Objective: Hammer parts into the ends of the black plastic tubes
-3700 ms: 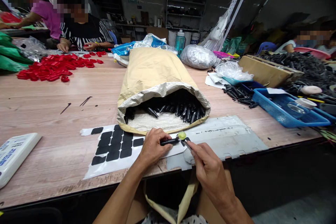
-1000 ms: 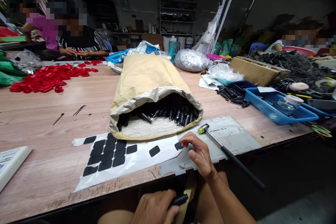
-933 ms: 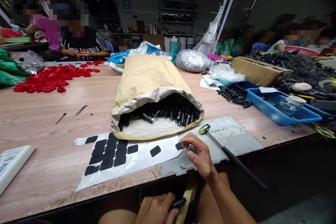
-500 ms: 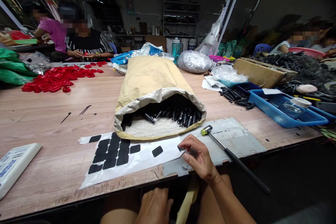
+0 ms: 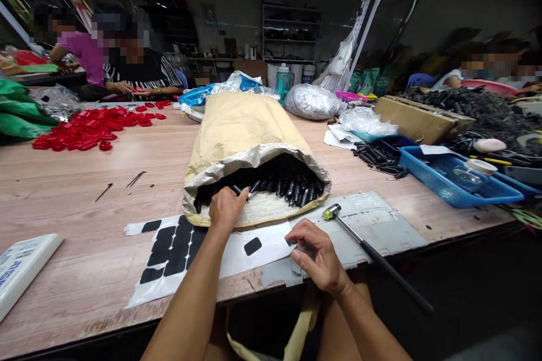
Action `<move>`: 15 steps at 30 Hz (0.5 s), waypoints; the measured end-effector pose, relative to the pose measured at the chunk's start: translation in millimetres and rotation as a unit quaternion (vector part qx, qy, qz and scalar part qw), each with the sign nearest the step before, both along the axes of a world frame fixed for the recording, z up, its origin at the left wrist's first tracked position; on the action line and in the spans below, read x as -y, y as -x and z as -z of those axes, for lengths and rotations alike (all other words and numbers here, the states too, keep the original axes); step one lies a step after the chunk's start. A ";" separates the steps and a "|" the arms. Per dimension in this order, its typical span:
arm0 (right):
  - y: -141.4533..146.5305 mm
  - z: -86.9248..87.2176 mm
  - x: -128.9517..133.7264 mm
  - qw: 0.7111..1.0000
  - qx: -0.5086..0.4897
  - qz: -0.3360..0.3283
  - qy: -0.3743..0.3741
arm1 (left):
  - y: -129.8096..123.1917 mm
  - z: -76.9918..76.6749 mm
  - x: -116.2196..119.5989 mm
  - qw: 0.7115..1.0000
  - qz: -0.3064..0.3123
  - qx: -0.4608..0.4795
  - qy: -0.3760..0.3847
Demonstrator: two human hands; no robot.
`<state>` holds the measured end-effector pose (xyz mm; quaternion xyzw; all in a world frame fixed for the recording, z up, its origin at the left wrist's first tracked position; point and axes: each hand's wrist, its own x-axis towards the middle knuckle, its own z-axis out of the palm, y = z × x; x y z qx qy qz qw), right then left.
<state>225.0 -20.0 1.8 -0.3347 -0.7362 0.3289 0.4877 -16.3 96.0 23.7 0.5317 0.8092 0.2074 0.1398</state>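
My left hand (image 5: 228, 206) reaches into the mouth of a tan paper sack (image 5: 249, 118) lined with white woven material. Its fingers are closed around a slim black plastic part (image 5: 237, 189), partly hidden by the hand. Many similar black parts (image 5: 298, 189) lie inside the sack. My right hand (image 5: 315, 254) rests at the table edge, fingers curled with a gap between thumb and forefinger. Beneath its fingertips lies the right end of a white backing sheet (image 5: 235, 259); a dark patch shows there. Black rounded-square stickers (image 5: 175, 259) cover the sheet's left part, and one sticker (image 5: 253, 246) sits alone.
A small mallet (image 5: 359, 240) lies on a grey board (image 5: 381, 220), its handle past the table edge. Red parts (image 5: 84, 130) are heaped at left, near a white box (image 5: 25, 271). A blue tray (image 5: 457, 194) stands at right. Co-workers (image 5: 135, 73) sit across the table.
My left hand has risen from my lap to the sack's mouth and taken hold of a black part. My right hand has barely moved.
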 end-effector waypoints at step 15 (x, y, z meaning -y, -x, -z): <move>-45.9 10.9 -9.3 0.857 0.247 0.449 -0.046 | -27.3 8.2 96.1 0.924 0.364 0.084 -0.084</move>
